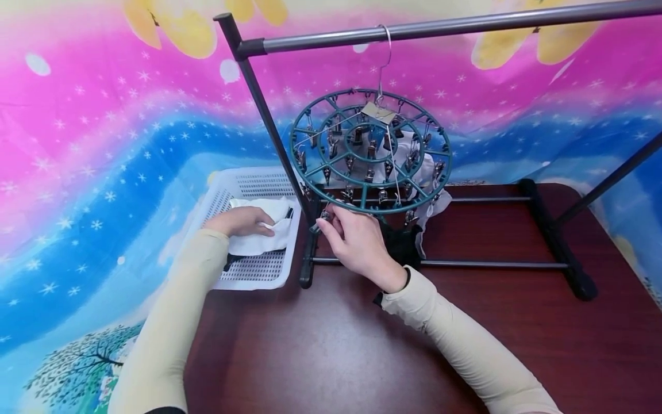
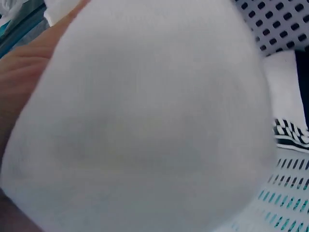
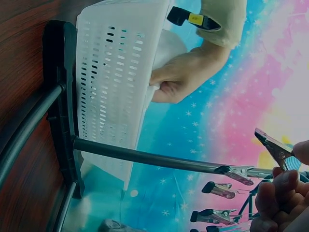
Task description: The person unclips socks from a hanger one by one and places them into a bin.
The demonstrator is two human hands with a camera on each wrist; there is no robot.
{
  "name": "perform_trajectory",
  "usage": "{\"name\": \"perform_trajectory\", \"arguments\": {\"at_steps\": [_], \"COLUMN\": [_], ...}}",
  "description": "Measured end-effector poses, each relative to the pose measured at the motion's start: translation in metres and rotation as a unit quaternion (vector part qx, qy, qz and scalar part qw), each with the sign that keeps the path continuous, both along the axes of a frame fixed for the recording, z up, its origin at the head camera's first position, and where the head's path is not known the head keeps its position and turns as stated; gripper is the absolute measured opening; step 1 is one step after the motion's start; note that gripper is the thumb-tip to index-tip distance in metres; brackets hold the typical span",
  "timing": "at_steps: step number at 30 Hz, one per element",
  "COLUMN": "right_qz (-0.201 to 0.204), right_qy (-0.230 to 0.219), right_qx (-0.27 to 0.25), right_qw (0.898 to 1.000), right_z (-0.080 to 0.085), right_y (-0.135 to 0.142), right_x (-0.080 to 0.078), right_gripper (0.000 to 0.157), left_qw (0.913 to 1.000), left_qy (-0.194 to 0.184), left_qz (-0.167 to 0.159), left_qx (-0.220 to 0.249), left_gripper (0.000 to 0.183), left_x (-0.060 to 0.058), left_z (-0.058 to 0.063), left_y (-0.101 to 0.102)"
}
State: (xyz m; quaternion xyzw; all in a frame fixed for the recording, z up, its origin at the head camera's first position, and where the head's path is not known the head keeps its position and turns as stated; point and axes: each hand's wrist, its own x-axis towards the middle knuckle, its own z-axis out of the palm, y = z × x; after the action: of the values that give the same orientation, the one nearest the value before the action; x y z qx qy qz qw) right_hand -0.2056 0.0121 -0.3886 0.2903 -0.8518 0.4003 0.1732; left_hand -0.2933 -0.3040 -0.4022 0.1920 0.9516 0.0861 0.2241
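Observation:
My left hand [image 1: 243, 221] is over the white basket and pinches a white cloth piece [image 1: 264, 238], perhaps a sock. That cloth [image 2: 140, 111] fills most of the left wrist view and hides my fingers there. Beneath the round green clip hanger [image 1: 364, 206], my right hand [image 1: 359, 238] holds one of its metal clips [image 1: 326, 215] between thumb and fingers. This clip [image 3: 277, 151] shows up close in the right wrist view, with no cloth in it. White and black pieces [image 1: 403, 244] hang from the hanger's far and right side.
The perforated basket [image 1: 269, 283] stands left of the rack's upright post [image 1: 264, 109] and holds white and black items [image 2: 287, 92]. Across the top runs a metal bar [image 1: 331, 39] carrying the hanger's hook. The rack's feet and lower bars [image 1: 491, 264] stand on a dark red table [image 1: 310, 356].

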Motion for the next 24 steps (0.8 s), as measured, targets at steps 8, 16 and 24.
{"name": "perform_trajectory", "arguments": {"at_steps": [8,16,24], "right_qz": [0.000,0.001,-0.001], "right_qy": [0.002,0.008,0.008], "right_qx": [0.002,0.003,0.001], "right_qw": [1.000,1.000,1.000], "right_z": [0.000,0.000,-0.001], "right_y": [0.001,0.000,0.000], "right_x": [0.000,-0.001,-0.001], "right_gripper": [0.021,0.020,0.020], "left_qw": [0.9960,0.9886,0.9902], "left_qy": [0.015,0.057,0.031], "left_qz": [0.057,0.061,0.080], "left_qx": [-0.068,-0.125,-0.110], "left_gripper": [0.054,0.063,0.057], "left_x": [-0.010,-0.011,-0.007], "left_z": [-0.016,-0.024,-0.023], "left_y": [0.010,0.010,-0.004]}}
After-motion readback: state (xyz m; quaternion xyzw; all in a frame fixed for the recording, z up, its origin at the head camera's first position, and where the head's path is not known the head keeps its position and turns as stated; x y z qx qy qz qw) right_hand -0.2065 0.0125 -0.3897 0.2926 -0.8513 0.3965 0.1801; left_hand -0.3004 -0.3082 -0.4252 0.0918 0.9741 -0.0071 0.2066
